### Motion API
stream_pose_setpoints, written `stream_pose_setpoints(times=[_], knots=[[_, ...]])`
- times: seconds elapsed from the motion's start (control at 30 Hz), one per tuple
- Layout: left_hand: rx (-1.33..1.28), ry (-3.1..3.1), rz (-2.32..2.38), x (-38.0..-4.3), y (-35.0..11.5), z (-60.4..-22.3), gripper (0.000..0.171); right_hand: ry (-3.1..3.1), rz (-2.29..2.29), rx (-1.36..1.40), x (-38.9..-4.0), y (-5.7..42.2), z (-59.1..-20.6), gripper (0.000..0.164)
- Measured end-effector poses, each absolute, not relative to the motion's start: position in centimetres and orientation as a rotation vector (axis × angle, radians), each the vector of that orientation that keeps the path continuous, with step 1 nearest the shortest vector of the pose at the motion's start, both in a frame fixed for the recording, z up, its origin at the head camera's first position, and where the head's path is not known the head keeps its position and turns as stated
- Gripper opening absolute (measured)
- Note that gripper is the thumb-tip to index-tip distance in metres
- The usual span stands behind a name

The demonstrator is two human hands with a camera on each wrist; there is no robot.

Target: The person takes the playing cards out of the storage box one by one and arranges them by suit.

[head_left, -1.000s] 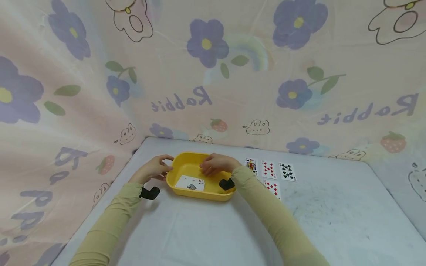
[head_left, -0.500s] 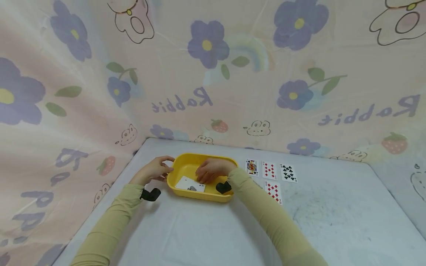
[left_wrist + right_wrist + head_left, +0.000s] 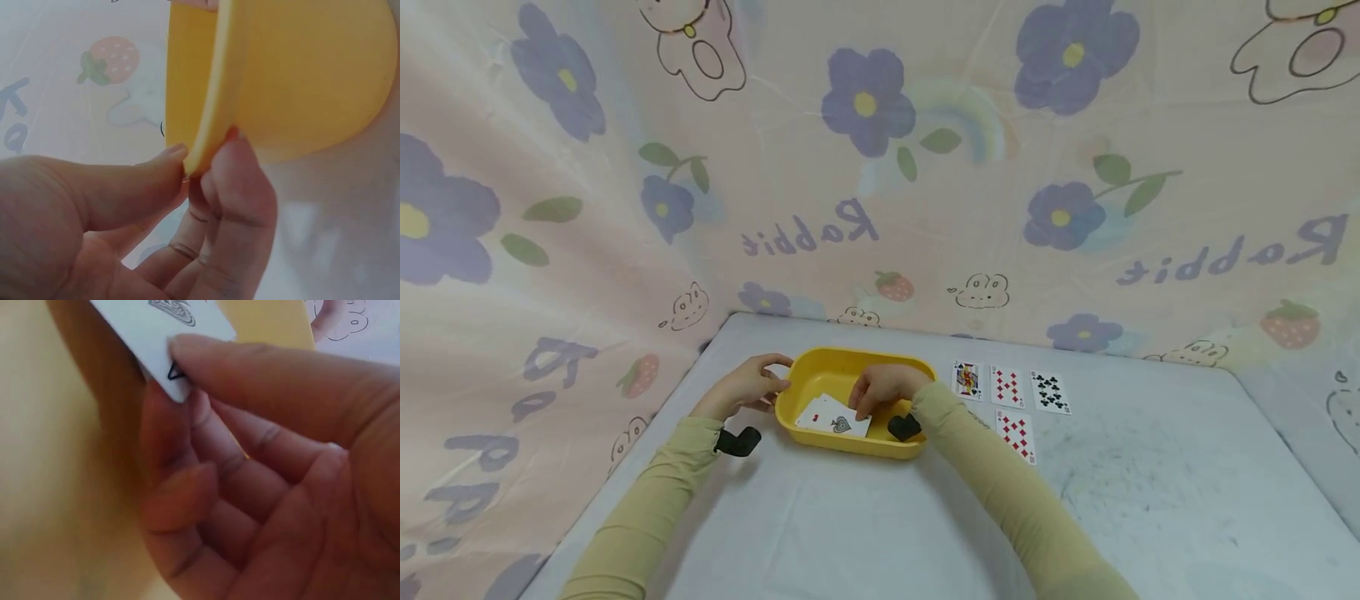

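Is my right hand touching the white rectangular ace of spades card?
Touching: the right wrist view shows your right hand pinching that card by its corner.

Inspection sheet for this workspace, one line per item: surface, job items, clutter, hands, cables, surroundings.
Surface: white-covered table, dark smudges on the right.
Job items: yellow tray holding overlapping cards, count unclear, with the ace of spades uppermost; four face-up cards on the table, right of the tray.
Clutter: nothing seen.
Hands: left hand pinches the tray's rim; right hand pinches a corner of the ace.
Cables: nothing seen.
Surroundings: printed cloth with flowers, strawberries and "Rabbit" lettering.
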State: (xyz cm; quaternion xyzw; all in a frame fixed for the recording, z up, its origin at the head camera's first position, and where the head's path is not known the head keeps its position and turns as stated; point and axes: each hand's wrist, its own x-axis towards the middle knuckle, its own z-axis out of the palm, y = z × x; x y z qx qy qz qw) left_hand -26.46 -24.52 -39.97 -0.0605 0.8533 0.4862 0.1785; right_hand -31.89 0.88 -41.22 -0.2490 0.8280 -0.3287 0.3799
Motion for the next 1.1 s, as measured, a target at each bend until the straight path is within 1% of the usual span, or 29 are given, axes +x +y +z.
stream_pose_setpoints(times=[0.33,0.57,0.7,0.93,1.1], knots=[[-0.181,2.439,1.336,-26.2,-24.6,-40.2,0.045,2.231,-0.841,-0.546,-31.5,1.8,-40.6,0.006],[-0.192,2.414,1.369,-26.2,-24.9,-40.2,0.045,2.306,-0.927,-0.497,-31.7,3.7,-39.5,0.009],[-0.189,2.41,1.367,-26.3,-24.9,-40.1,0.045,2.316,-1.006,-0.51,-31.6,5.5,-38.4,0.011],[-0.182,2.414,1.363,-26.5,-24.6,-40.0,0.045,2.301,-1.169,-0.51,-31.2,9.8,-37.1,0.024],[-0.179,2.412,1.359,-26.6,-24.6,-39.9,0.045,2.3,-1.275,-0.513,-30.5,13.1,-37.2,0.017]])
